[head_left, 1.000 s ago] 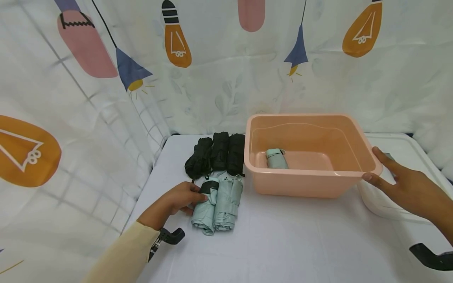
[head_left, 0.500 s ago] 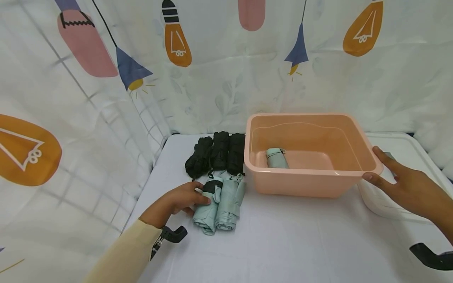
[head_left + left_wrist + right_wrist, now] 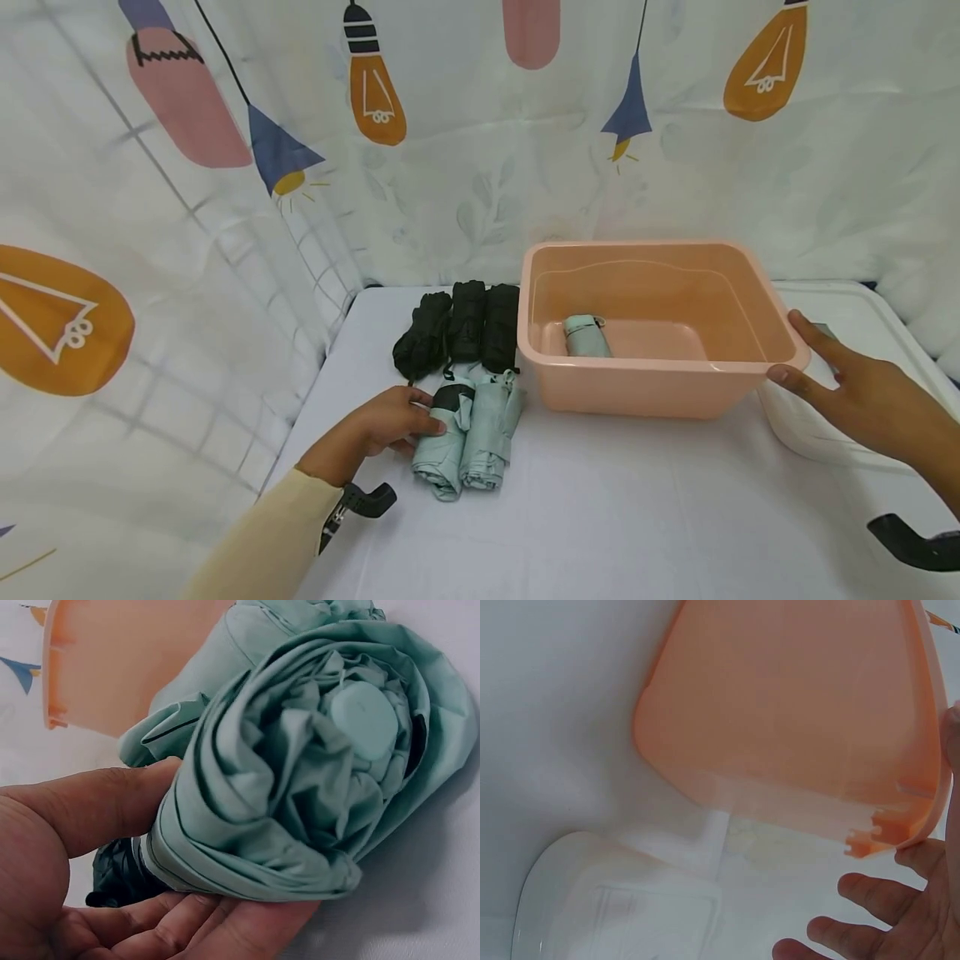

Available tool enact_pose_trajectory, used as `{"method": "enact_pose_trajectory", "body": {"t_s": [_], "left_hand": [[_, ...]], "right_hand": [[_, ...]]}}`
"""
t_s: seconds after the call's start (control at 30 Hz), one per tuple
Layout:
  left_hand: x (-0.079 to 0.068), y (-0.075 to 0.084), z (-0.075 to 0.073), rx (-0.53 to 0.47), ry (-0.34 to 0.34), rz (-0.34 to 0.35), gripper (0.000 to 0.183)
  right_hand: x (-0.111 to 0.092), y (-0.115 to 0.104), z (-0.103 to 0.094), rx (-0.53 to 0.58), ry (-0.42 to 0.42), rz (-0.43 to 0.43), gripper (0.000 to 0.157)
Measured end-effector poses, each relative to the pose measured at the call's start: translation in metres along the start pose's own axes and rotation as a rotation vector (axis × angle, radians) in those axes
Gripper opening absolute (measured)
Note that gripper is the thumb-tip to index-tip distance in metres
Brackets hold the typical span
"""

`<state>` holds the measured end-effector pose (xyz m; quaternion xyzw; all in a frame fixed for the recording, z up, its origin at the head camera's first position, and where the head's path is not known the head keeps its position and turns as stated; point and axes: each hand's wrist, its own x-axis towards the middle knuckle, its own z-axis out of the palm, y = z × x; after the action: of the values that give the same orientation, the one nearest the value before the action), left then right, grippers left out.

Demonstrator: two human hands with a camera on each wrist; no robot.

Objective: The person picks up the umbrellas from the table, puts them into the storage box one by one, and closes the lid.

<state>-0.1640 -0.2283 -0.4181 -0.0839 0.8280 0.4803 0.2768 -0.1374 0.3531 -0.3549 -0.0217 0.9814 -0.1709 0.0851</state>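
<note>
My left hand (image 3: pixel 390 423) holds a rolled, light green folding umbrella (image 3: pixel 441 454) lying on the white table. In the left wrist view its end shows gathered fabric around a pale round cap (image 3: pixel 364 716), with the thumb on one side and fingers beneath. A second light green umbrella (image 3: pixel 487 442) lies alongside, to the right. My right hand (image 3: pixel 873 404) touches the right end of a peach plastic bin (image 3: pixel 622 387), thumb and forefinger at the rim. The right wrist view shows its other fingers spread and straight. Inside the bin rests another light green umbrella (image 3: pixel 587 337).
Three black folded umbrellas (image 3: pixel 467 323) lie in a row behind the green pair, left of the bin. A white plastic tub or lid (image 3: pixel 825 437) sits at the right, partly behind the right hand. A printed curtain (image 3: pixel 480 167) backs the table, and wire mesh shows at the left.
The two green umbrellas on the table have shifted slightly right, with the left hand moving along. The right hand and the bin have stayed in place.
</note>
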Motion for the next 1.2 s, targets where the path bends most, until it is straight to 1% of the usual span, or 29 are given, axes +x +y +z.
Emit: {"method": "enact_pose_trajectory", "body": {"t_s": [0.23,0.37,0.5,0.73,1.03,1.2], "left_hand": [[-0.004,-0.006,-0.012,-0.064,-0.035,0.045,0.075],[-0.006,-0.007,-0.019,-0.104,-0.031,0.078,0.077],[-0.007,-0.004,-0.023,-0.133,-0.020,0.101,0.076],[-0.010,0.008,-0.028,-0.147,-0.006,0.132,0.078],[-0.015,0.027,-0.037,-0.181,-0.037,0.202,0.081],[-0.018,0.036,-0.038,-0.192,-0.055,0.242,0.082]], "right_hand": [[0.000,0.000,-0.001,0.000,-0.005,0.008,0.091],[0.001,0.001,-0.002,-0.005,-0.005,0.010,0.091],[0.001,0.002,-0.002,-0.006,-0.008,0.006,0.091],[0.002,0.002,-0.001,-0.009,-0.005,0.004,0.091],[0.001,0.002,-0.001,-0.003,0.000,-0.002,0.091],[0.001,0.001,-0.001,-0.001,-0.003,0.005,0.091]]}}
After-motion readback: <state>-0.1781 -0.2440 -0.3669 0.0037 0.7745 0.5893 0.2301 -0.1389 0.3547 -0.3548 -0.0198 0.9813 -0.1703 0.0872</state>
